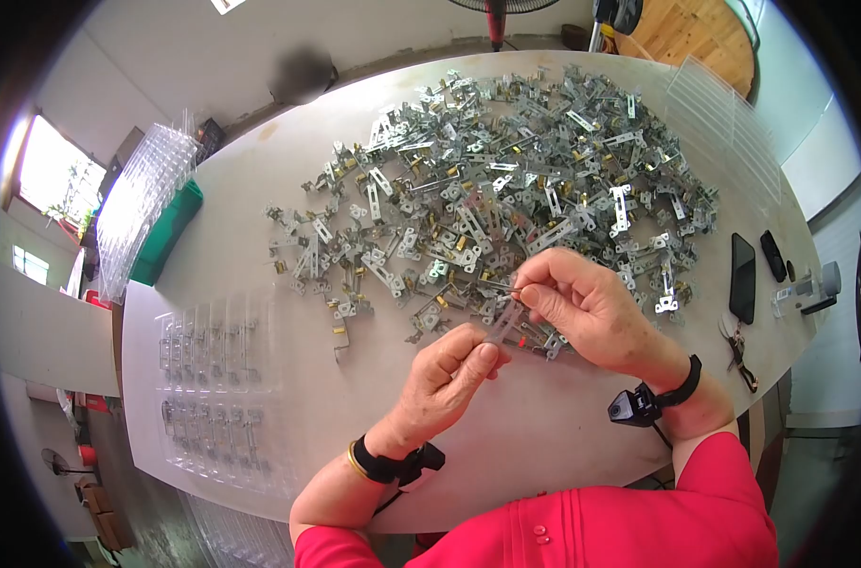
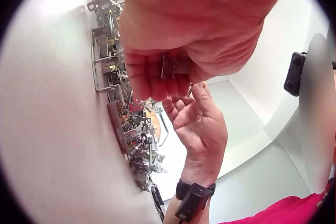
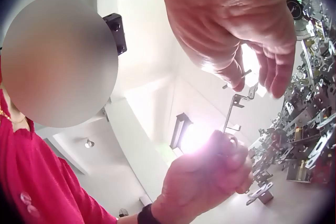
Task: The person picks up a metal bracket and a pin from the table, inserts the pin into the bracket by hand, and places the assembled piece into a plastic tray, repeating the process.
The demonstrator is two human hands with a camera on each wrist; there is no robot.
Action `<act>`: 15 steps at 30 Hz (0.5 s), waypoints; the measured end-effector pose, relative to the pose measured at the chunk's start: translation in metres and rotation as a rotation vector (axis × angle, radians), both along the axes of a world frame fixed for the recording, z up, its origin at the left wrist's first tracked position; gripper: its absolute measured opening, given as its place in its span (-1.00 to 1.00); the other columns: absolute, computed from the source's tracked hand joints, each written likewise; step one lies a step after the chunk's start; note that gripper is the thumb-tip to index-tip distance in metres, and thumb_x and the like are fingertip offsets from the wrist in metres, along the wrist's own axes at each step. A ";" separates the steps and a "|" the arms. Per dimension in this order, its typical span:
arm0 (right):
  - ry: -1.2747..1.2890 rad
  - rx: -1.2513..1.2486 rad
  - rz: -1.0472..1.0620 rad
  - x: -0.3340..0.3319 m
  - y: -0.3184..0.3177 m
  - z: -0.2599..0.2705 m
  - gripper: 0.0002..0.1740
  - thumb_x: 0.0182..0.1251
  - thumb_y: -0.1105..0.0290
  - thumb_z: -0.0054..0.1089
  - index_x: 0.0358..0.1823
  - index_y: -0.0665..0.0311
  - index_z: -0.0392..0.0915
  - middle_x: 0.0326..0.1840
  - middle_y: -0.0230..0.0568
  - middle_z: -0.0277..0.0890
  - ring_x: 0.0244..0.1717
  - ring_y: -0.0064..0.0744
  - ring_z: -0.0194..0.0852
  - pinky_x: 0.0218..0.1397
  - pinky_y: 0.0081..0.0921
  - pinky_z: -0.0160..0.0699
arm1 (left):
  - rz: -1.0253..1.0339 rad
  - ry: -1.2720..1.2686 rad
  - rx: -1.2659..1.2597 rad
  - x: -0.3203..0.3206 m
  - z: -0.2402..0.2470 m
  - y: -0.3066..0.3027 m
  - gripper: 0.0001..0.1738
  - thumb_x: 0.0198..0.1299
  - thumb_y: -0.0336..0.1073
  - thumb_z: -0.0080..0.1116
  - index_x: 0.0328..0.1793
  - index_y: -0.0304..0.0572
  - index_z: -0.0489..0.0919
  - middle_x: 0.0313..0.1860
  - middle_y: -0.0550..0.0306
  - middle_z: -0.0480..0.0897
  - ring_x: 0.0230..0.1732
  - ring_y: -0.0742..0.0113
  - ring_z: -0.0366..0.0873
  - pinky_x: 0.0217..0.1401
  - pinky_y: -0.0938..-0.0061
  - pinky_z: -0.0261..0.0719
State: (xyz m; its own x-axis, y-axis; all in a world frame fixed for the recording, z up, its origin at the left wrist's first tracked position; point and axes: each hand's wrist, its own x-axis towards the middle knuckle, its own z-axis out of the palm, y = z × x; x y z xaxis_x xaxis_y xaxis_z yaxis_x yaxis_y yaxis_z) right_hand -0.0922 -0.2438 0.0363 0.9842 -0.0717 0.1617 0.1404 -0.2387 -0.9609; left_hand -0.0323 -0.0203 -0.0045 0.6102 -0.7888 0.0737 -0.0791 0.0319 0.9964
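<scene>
My left hand (image 1: pixel 452 375) grips a metal bracket (image 1: pixel 504 320) between thumb and curled fingers, over the near edge of the pile. The right hand (image 1: pixel 587 310) pinches a thin metal pin (image 1: pixel 499 285) just above the bracket's upper end. From the right wrist view, the bracket (image 3: pixel 229 111) stands up out of the left hand (image 3: pixel 205 174), and the pin (image 3: pixel 237 79) lies at the right thumb tip. In the left wrist view, part of the bracket (image 2: pixel 176 66) shows inside the left fingers.
A large pile of metal brackets (image 1: pixel 468 180) covers the table's middle and back. Clear trays with brackets (image 1: pixel 213 431) lie at left, near a green bin (image 1: pixel 168 233) with clear trays. A phone (image 1: pixel 742 279) and pliers (image 1: pixel 736 355) are at right.
</scene>
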 end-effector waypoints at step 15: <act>-0.093 -0.377 -0.050 -0.013 0.019 0.011 -0.90 0.50 0.41 0.24 -0.08 0.24 0.54 -0.39 -0.04 0.63 -0.39 0.10 0.66 -0.38 -0.18 0.57 | 0.405 -0.618 0.023 -0.008 -0.005 -0.013 -0.92 0.45 -0.50 0.21 -0.06 -0.39 0.67 -0.30 0.09 0.62 -0.43 0.40 0.52 -0.40 0.49 0.49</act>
State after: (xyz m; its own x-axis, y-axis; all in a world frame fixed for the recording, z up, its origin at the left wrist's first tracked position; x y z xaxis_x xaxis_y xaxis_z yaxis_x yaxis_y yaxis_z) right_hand -0.1053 -0.2250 0.0476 0.9610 -0.0378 0.2738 0.2018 -0.5810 -0.7885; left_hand -0.0406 -0.0336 -0.0092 0.7062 -0.5163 0.4844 -0.6274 -0.1395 0.7661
